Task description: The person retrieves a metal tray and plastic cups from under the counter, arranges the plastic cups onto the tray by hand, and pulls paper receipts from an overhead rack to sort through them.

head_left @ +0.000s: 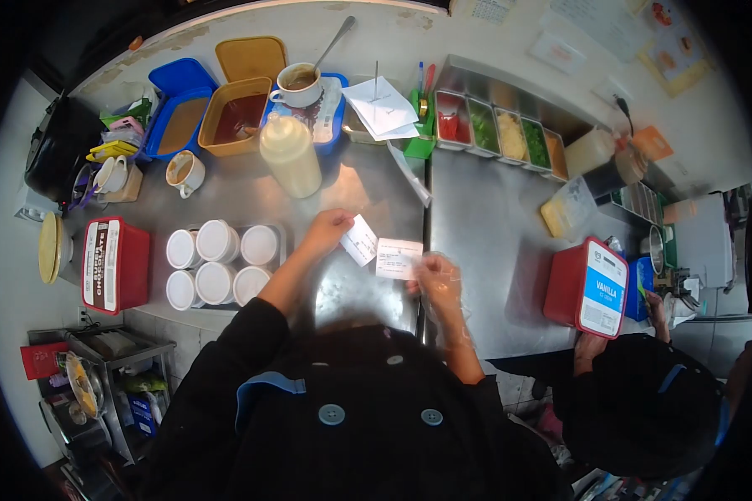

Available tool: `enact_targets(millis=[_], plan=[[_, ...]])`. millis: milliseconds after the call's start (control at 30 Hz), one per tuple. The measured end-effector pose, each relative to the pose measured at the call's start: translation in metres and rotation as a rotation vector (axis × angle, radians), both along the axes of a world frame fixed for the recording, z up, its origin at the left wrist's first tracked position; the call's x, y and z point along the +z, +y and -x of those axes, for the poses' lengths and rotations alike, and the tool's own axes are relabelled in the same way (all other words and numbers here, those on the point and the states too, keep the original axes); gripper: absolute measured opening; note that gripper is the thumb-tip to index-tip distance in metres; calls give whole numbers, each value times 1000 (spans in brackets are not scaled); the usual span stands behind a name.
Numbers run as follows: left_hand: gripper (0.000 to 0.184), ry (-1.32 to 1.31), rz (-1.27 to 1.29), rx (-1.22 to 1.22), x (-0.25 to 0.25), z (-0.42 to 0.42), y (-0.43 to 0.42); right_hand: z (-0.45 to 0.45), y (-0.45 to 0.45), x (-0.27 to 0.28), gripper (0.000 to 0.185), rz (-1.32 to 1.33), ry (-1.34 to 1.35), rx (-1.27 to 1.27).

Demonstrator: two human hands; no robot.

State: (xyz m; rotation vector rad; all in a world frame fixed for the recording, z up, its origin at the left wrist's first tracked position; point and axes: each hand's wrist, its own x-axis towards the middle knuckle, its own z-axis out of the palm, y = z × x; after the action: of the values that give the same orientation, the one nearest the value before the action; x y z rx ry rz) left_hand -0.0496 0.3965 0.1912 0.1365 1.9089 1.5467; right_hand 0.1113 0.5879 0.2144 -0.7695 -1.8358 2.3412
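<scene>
Two small printed paper slips are held above the steel counter (355, 179). My left hand (332, 229) pinches the top corner of the left slip (359, 240), which is tilted. Around the right edge of the other slip (398, 259), the fingers of my right hand (436, 280) are closed; clear plastic shows at that wrist. The slips are close together at their inner edges. A squeeze bottle (291, 159) of pale sauce stands beyond my left hand. White-lidded tubs (217, 240) sit on a tray to the left of my left forearm.
Sauce containers (236, 117) and a cup with a spoon (299, 86) line the back. Papers on a spike (381, 108) stand beside a topping rack (510, 138). A red chocolate tub (115, 265) is left. At right, a co-worker's hand (589, 349) is by a vanilla tub (589, 288).
</scene>
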Motion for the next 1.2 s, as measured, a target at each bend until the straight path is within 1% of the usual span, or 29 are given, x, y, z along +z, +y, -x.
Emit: enact_targets(millis=[33, 100, 133, 200, 233, 300, 333, 400, 433, 500, 533, 567, 633, 667, 733, 767, 833, 867, 900, 967, 1000, 1067, 1100, 1167, 1200], plan=[[19, 0, 1, -1, -6, 2, -1, 0, 0, 1, 7, -19, -18, -21], [22, 339, 96, -129, -15, 6, -2, -1, 1, 5, 7, -40, -46, -30], [22, 340, 95, -130, -20, 5, 0, -1, 2, 6, 7, -60, -75, -37], [38, 1059, 453, -58, -8, -2, 13, -2, 3, 2, 6, -62, -79, -59], [38, 1062, 451, -58, -2, -3, 26, -2, 3, 1, 6, -62, -84, -80], [56, 577, 81, 141, 13, -6, 62, 0, 2, 5, 6, -75, -87, -93], [56, 578, 81, 141, 25, -8, 81, 0, 2, 7, 5, -87, -91, -104], [64, -37, -36, 408, 45, -9, 111, 0, 5, 2, 5, -115, -78, -110], [64, -36, -36, 404, 44, -4, 117, -1, 6, 0, 4, -144, -65, -117], [63, -33, -132, 456, 25, 11, 131, -3, 8, 5, 3, -160, -82, -132], [57, 87, -67, 433, -17, 28, 131, -4, 9, 7, 2, -175, -101, -142], [57, 86, -68, 427, -30, 36, 123, -5, 11, 7, 2, -176, -102, -148], [52, 385, 56, 316, -45, 48, 101, -8, 12, 6, 2, -147, -42, -173], [52, 383, 59, 311, -47, 53, 87, -9, 13, 5, 2, -144, -46, -177], [48, 470, 124, 19, -49, 61, 60, -9, 15, 5, 3, -125, -90, -172], [48, 466, 125, 19, -43, 65, 51, -9, 15, 5, 3, -125, -94, -172], [48, 558, 385, -434, -20, 71, 35, -8, 14, 7, 4, -108, -78, -168], [47, 635, 370, -503, -13, 68, 29, -7, 14, 6, 4, -108, -79, -165], [47, 634, 371, -500, -5, 68, 28, -6, 14, 5, 5, -125, -93, -156], [45, 751, 514, -539, 8, 66, 31, -4, 13, 6, 5, -145, -106, -144], [45, 750, 514, -535, 14, 64, 35, -4, 11, 6, 6, -135, -106, -140], [55, 913, 734, -733, 21, 60, 43, -4, 10, 8, 6, -126, -107, -132], [55, 912, 736, -730, 22, 56, 45, -3, 10, 10, 6, -135, -110, -131], [55, 1162, 693, -505, 22, 43, 43, -4, 10, 8, 6, -142, -113, -131], [55, 1162, 693, -507, 22, 40, 42, -5, 11, 5, 6, -142, -110, -134]])
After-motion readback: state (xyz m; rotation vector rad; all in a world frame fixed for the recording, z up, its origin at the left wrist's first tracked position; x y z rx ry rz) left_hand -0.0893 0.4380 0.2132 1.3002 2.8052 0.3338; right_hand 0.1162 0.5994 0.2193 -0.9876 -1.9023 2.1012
